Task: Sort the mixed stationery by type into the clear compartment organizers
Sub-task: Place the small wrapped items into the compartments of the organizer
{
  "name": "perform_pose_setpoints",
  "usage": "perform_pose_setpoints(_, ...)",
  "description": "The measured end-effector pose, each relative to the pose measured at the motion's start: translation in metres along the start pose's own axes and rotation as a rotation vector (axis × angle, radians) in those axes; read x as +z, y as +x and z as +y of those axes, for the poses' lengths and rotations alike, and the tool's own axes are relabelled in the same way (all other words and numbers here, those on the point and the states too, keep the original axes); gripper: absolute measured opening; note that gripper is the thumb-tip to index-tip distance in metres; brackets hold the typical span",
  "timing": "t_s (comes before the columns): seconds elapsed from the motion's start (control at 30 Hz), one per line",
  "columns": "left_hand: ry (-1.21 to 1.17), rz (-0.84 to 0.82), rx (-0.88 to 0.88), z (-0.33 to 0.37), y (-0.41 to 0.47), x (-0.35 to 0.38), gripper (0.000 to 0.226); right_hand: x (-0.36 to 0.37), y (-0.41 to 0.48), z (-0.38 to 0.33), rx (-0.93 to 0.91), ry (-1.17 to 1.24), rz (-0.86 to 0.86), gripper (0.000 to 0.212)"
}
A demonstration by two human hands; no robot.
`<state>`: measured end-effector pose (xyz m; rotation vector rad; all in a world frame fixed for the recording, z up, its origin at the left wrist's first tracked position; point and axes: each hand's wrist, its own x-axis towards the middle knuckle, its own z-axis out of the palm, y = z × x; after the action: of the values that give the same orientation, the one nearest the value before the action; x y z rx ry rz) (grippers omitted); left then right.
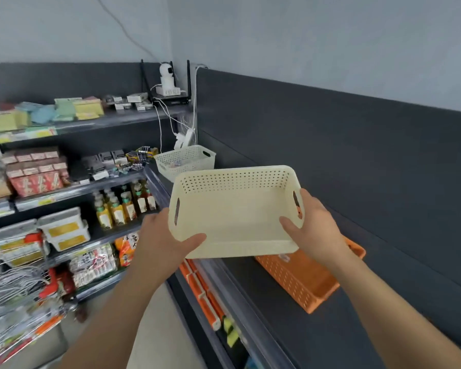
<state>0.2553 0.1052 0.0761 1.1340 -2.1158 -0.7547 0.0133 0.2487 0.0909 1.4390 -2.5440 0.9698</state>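
Left hand [165,235]: we see it closed on the cream basket [234,209] at its left end, thumb lying on the near rim.
Right hand [313,227]: closed on the right end, thumb inside the basket, fingers behind the handle slot.
Cream basket: empty, held tilted toward us above the dark shelf [290,302].
Orange basket [304,278]: on the shelf, partly under the cream one.
White basket [186,159]: further back on the shelf.

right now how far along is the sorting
Nothing looks sorted yet. Both hands, left hand and right hand, hold an empty cream basket above the orange basket. No clear organizers are visible; the white basket behind holds a few indistinct items.
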Motion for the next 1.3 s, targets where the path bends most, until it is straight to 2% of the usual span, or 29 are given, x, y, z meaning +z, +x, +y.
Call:
perform_pose_setpoints(0.1,-0.036,-0.032,-0.045,-0.007,0.041,0.007,0.058,0.013,0.045,0.0,0.016,0.026,-0.039,0.065)
perform_pose_setpoints(0.23,-0.097,-0.118,0.001,-0.025,0.107,0.022,0.068,0.033,0.103,0.002,0.044,0.011,-0.062,0.074)
perform_pose_setpoints(0.37,-0.14,-0.224,0.052,-0.044,0.166,0.039,0.083,0.047,0.15,0.006,0.071,-0.023,-0.059,0.075)
perform_pose_setpoints(0.47,-0.116,-0.307,-0.003,-0.061,0.197,0.058,0.096,0.059,0.173,0.01,0.138,-0.061,-0.071,0.079)
perform_pose_setpoints(0.6,-0.106,-0.36,-0.079,-0.075,0.217,0.074,0.085,0.079,0.198,0.019,0.154,-0.072,-0.12,0.073)
perform_pose_setpoints(0.77,-0.102,-0.372,-0.153,-0.086,0.226,0.09,0.092,0.104,0.224,0.035,0.166,-0.135,-0.228,0.077)
perform_pose_setpoints(0.93,-0.072,-0.278,-0.193,-0.084,0.22,0.099,0.088,0.124,0.238,0.049,0.156,-0.132,-0.356,0.078)
perform_pose_setpoints(1.07,-0.157,-0.283,-0.169,-0.076,0.21,0.107,0.085,0.125,0.242,0.06,0.18,-0.129,-0.376,0.079)
perform_pose_setpoints(1.3,-0.171,-0.306,-0.193,-0.074,0.203,0.114,0.081,0.126,0.245,0.065,0.15,-0.183,-0.396,0.075)
